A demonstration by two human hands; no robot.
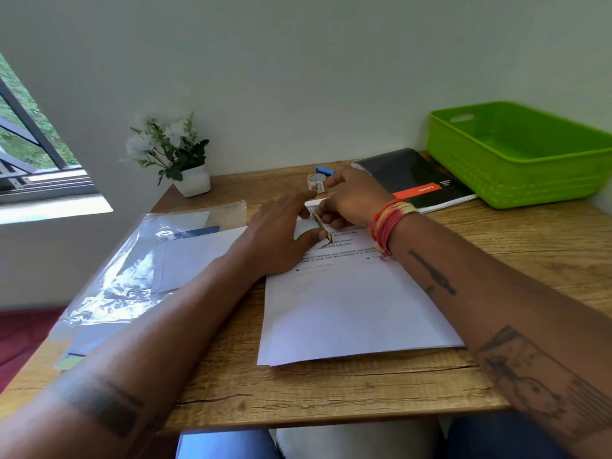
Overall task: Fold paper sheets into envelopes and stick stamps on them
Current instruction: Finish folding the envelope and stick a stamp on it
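Paper [347,303] flat mid-table [331,392]. Left hand [281,236] spread, pressing it; right hand [351,200] at 12 o'clock pinching stamp [320,223]. Risks: stamp landing crooked or curling onto itself, paper sliding.

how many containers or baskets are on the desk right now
1: the green basket stands at the desk's far right corner, against the wall, beside the black notebook. The small white pot holding flowers sits at the far left, if that counts.
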